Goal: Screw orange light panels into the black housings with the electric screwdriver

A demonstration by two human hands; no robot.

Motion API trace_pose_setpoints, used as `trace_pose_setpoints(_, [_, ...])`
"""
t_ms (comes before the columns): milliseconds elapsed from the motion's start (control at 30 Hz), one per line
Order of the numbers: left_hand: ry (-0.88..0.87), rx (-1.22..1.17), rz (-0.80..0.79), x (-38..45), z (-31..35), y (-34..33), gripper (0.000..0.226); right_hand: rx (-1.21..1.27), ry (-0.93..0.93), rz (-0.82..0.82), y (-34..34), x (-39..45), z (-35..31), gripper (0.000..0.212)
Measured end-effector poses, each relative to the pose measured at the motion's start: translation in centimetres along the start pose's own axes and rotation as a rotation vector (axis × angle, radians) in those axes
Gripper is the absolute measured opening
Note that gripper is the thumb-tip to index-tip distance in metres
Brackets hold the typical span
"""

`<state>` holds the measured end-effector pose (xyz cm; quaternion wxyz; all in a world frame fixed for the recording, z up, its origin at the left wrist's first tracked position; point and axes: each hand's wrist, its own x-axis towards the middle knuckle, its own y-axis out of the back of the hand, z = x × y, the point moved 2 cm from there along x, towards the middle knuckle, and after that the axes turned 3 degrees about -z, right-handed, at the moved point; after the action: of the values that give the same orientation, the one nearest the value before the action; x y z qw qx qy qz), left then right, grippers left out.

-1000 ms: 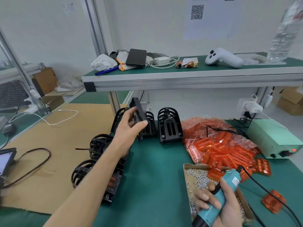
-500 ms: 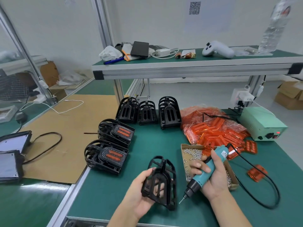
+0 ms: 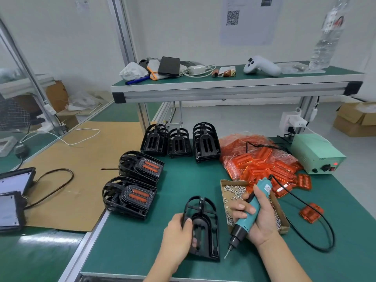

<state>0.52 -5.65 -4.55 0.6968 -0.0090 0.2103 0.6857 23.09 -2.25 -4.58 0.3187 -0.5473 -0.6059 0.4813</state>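
My left hand (image 3: 177,235) grips an empty black housing (image 3: 205,228) that rests on the green mat near the front edge. My right hand (image 3: 257,218) holds the teal electric screwdriver (image 3: 247,215), bit pointing down beside the housing's right side. A cardboard tray of screws (image 3: 234,192) lies just behind my right hand. Orange light panels fill a plastic bag (image 3: 258,161), and one loose panel (image 3: 311,214) lies to the right. Two housings with orange panels fitted (image 3: 130,197) (image 3: 142,166) lie at the left. Three empty housings (image 3: 181,142) stand in a row at the back.
A pale green power box (image 3: 315,153) sits at the back right, its black cable (image 3: 317,241) looping over the mat. A brown cardboard sheet (image 3: 77,180) covers the bench to the left. A raised shelf (image 3: 223,86) carries a controller, phone and bottle.
My left hand brought a black housing from the back row down to the front of the mat and set it down. The screwdriver has stayed in my right hand, close by the housing.
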Motion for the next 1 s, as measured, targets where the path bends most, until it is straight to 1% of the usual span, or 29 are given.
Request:
trace_pose_setpoints(67, [-0.105,0.324,0.088,-0.7,0.1,-0.2,0.005,0.009,0.0,-0.009,0.0,0.0,0.0,0.047])
trace_pose_setpoints(100, [-0.137,0.436,0.125,-1.1,0.2,-0.3,0.011,0.017,-0.001,-0.015,0.0,0.0,0.0,0.047])
trace_pose_setpoints(167, [-0.146,0.633,0.171,-1.7,0.4,-0.6,0.022,0.03,-0.005,-0.032,0.0,0.0,0.0,0.046])
trace_pose_setpoints(267, [-0.126,0.886,0.184,-2.0,0.9,-0.7,0.027,0.036,0.001,-0.063,0.0,-0.1,0.1,0.045])
trace_pose_setpoints(433, [-0.13,0.984,0.159,-1.3,1.7,-0.3,0.036,0.069,0.03,-0.091,0.0,-0.5,0.1,0.045])
trace_pose_setpoints(500, [-0.131,1.032,0.203,-1.0,2.3,0.0,0.04,0.071,0.05,-0.082,-0.2,-0.6,0.1,0.048])
trace_pose_setpoints(533, [-0.167,1.06,0.239,-0.7,2.8,-0.1,0.039,0.076,0.057,-0.082,-0.2,-0.7,0.1,0.049])
trace_pose_setpoints(600, [-0.341,1.034,0.265,0.2,4.3,-0.9,0.031,0.086,0.07,-0.086,-0.3,-0.8,0.1,0.049])
trace_pose_setpoints(633, [-0.456,0.952,0.237,0.8,5.3,-1.7,0.024,0.084,0.076,-0.085,-0.3,-0.8,0.1,0.05])
trace_pose_setpoints(700, [-0.654,0.757,0.124,2.7,7.6,-3.8,0.013,0.073,0.087,-0.078,-0.4,-0.8,0.2,0.05])
trace_pose_setpoints(767, [-0.744,0.692,-0.026,5.1,10.1,-6.6,0.013,0.063,0.099,-0.063,-0.3,-0.8,0.2,0.051])
trace_pose_setpoints(833, [-0.784,0.754,-0.15,7.7,12.0,-9.6,0.022,0.064,0.099,-0.046,-0.3,-0.8,0.2,0.052])
trace_pose_setpoints(900, [-0.798,0.854,-0.229,9.9,13.5,-12.1,0.037,0.086,0.088,-0.049,-0.2,-0.8,0.1,0.052])
trace_pose_setpoints(1000, [-0.785,1.013,-0.272,12.3,15.0,-14.4,0.065,0.105,0.071,-0.061,0.0,-0.8,0.2,0.049])
